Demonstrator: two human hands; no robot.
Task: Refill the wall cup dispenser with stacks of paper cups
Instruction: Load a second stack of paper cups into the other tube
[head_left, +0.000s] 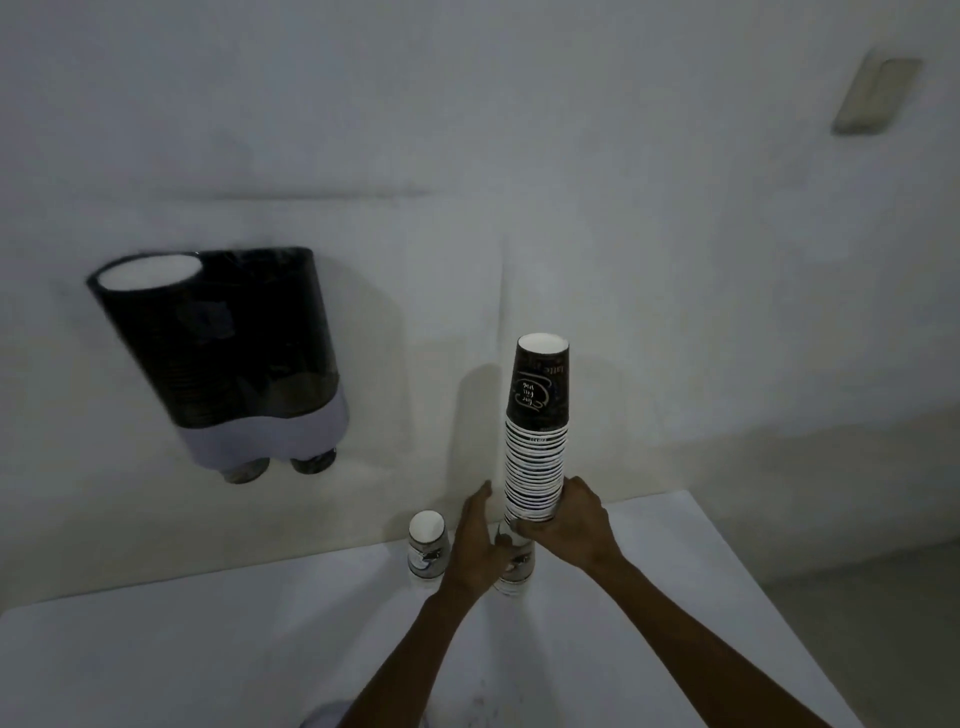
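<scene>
A dark wall cup dispenser (223, 353) with a pale base hangs at the left; its left tube shows a white cup bottom at the top, and two cup rims poke out below. A tall stack of upside-down dark paper cups (537, 431) stands near the table's back edge. My right hand (571, 525) grips the stack's lower part. My left hand (475, 540) holds the lighter printed cups (514, 569) beneath it. A short stack of light printed cups (428, 548) stands just left of my hands.
The white table (208, 660) runs along the pale wall, with its right edge falling off to the floor at the right. A small beige fixture (875, 96) sits high on the wall at the right.
</scene>
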